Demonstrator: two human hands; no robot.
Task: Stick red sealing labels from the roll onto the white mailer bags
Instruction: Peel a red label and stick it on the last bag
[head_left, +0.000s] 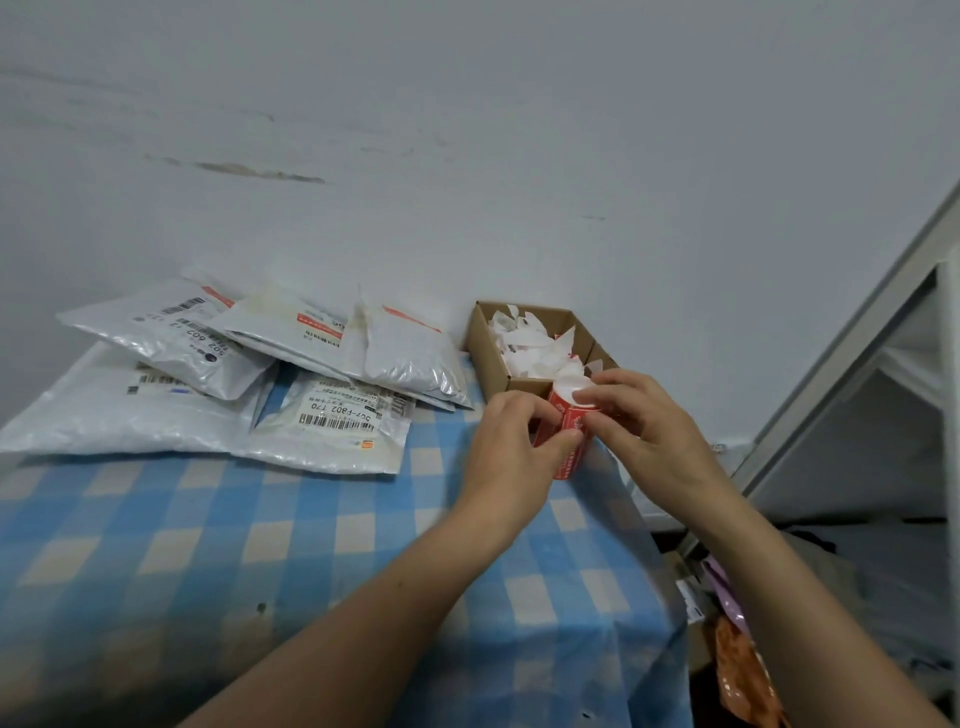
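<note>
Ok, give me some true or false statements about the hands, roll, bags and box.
The left hand and right hand both hold the roll. True.
The box is empty. False: it holds white paper scraps.
The bags lie left of the hands. True.
The cloth is plain red. False: it is blue-and-white checked.
No bag is labelled. False: several carry red labels.

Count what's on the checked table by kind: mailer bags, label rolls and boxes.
White mailer bags: 5 that can be told apart in the pile
Red label roll: 1
Cardboard box: 1
Total: 7
</note>
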